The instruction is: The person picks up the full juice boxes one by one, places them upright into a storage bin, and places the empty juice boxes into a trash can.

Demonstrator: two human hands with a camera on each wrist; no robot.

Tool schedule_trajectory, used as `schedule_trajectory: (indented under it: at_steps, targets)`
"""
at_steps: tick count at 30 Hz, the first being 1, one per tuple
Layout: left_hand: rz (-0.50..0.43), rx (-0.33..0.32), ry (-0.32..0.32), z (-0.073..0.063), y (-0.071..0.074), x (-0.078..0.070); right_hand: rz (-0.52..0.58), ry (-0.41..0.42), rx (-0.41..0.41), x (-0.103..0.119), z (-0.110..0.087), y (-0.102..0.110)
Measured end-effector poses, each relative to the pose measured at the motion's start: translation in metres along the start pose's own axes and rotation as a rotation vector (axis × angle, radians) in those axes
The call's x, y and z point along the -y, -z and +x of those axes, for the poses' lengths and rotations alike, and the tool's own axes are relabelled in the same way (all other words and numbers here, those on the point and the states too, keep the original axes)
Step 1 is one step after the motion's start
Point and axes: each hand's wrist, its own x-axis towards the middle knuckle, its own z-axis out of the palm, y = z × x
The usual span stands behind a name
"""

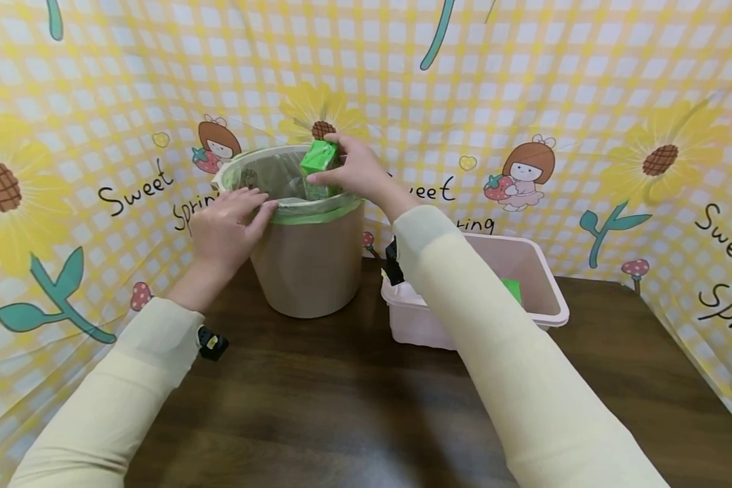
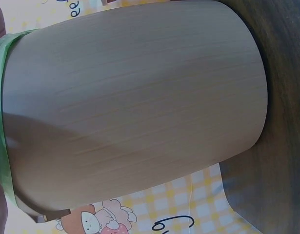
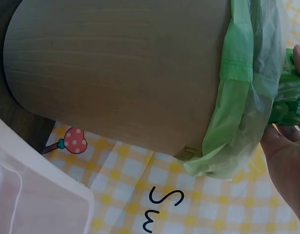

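Observation:
My right hand (image 1: 360, 169) holds a small green drink carton (image 1: 318, 157) between thumb and fingers at the right side of the bin's mouth. In the right wrist view, the carton (image 3: 288, 105) shows printed lettering beside the bin liner. The tan trash can (image 1: 308, 264) stands upright, lined with a translucent bag (image 1: 280, 177) whose green edge (image 1: 317, 215) folds over the rim. My left hand (image 1: 226, 227) grips the rim at the near left, its fingertips over the edge. The left wrist view mostly shows the can's side (image 2: 140, 102).
A pale pink plastic basin (image 1: 423, 325) stands right of the can, partly behind my right forearm, with a green item (image 1: 512, 290) inside. Both containers stand on a dark wooden table (image 1: 293, 407). A yellow checked cloth (image 1: 390, 81) hangs behind and at the sides.

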Motion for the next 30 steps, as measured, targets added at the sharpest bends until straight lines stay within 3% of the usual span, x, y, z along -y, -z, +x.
schedule_trajectory:
  at_steps: [14,19,24,30]
  targets:
    - [0.018,0.038,-0.018,-0.0002,-0.0018,0.0026,-0.128,-0.053,0.052,-0.0001,0.0063,-0.0055]
    - [0.030,0.050,-0.030,0.0000,-0.0026,0.0039,-0.121,-0.051,0.063,-0.0013,0.0073,-0.0068]
    - [0.011,0.023,-0.023,0.0000,-0.0019,0.0019,-0.117,-0.060,0.070,-0.0008,0.0072,-0.0070]
    - [0.027,0.035,-0.038,-0.0004,0.0000,0.0055,-0.058,-0.086,0.067,0.0009,0.0083,-0.0069]
